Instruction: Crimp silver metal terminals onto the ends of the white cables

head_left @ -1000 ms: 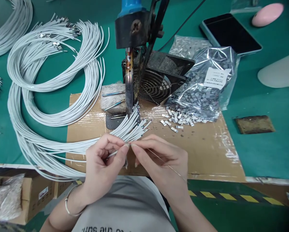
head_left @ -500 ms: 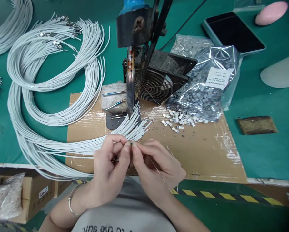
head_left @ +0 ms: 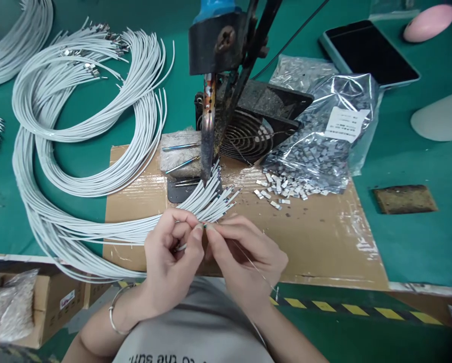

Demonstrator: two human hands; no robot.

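My left hand [head_left: 173, 267] is closed, thumb and forefinger pinching the end of a white cable [head_left: 181, 247], most of it hidden by the fingers. Fingertip to fingertip with it, my right hand [head_left: 244, 257] is closed too. From under its fingers a thin silvery wire [head_left: 254, 265], perhaps solder, trails toward my lap. What exactly meets between the fingertips is too small to make out. Just beyond the hands lies a bundle of white cables [head_left: 214, 201] with dark-tipped ends. Above that bundle, a soldering iron [head_left: 208, 126] points downward in a black clamp [head_left: 214, 48].
Coiled white cables [head_left: 44, 126] fill the left. A black fan [head_left: 248, 133] stands behind the iron. Small metal connectors [head_left: 282, 186] lie beside their plastic bag [head_left: 324, 141] on the cardboard [head_left: 317, 242]. Rightward are a phone [head_left: 373, 53] and a brown sponge [head_left: 405, 199].
The hands stay pinched together with only slight shifts of the fingers. The thin wire's trailing part has swung and now hangs across my right wrist. The whole view has moved slightly.
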